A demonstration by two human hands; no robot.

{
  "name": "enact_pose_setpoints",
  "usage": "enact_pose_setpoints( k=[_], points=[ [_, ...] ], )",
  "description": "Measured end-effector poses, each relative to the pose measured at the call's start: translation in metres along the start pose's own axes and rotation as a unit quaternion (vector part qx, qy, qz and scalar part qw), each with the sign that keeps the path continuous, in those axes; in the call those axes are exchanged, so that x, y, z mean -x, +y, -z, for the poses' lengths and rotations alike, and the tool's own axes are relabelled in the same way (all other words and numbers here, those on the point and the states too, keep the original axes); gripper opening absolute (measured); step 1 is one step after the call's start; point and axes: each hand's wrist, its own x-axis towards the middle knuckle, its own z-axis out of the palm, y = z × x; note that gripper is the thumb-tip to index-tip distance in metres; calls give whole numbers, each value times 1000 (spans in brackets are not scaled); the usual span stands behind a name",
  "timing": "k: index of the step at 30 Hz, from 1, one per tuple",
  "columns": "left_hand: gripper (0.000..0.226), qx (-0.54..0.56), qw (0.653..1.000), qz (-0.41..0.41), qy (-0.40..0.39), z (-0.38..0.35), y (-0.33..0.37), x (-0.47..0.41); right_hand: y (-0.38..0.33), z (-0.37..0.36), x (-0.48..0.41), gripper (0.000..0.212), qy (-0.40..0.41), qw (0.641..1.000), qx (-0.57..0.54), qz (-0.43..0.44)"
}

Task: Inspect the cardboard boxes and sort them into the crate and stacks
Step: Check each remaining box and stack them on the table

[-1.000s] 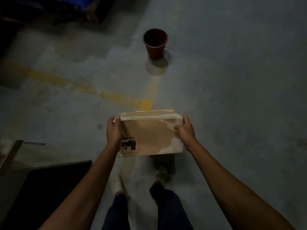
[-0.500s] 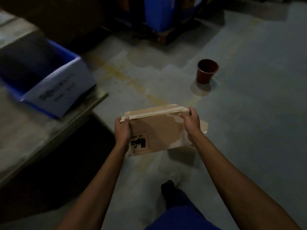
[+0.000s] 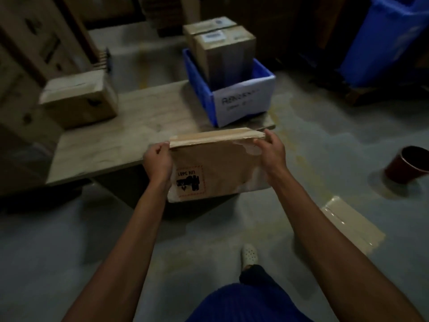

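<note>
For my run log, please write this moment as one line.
left hand: grips cardboard box | right hand: grips same box | box: torn, held before wooden table | blue crate: holds boxes

A pale wooden platform [image 3: 139, 131] is carrying a blue plastic crate [image 3: 199, 94] right, brown cardboard box [image 3: 79, 101] left. Dark-red round pot [image 3: 406, 166] is sitting on grey concrete floor [image 3: 325, 126].

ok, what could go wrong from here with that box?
1. The torn brown cardboard box, labelled UN 3481, is held only near its top corners by the left hand and right hand; it might slip or tear further.
2. A flat taped cardboard piece lies on the floor near the white shoe: possible trip.
</note>
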Motion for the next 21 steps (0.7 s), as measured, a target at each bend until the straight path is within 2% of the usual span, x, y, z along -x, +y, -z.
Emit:
enact_pose_setpoints(
  k=[5, 9, 14, 21],
  points=[
    [19, 42, 995, 12, 85, 59, 8, -50, -17, -78, 3, 42, -94, 996, 1, 1],
    [22, 99, 989, 5, 111, 76, 3, -94, -22, -128, -24, 47, -150, 989, 10, 1],
    [24, 183, 977, 64, 86, 77, -28, -161, -18, -184, -77, 49, -187, 981, 19, -38],
    [33, 138, 981, 118, 62, 60, -64, -241, 4, -232, -142, 42, -257, 960, 45, -101]
  ],
)
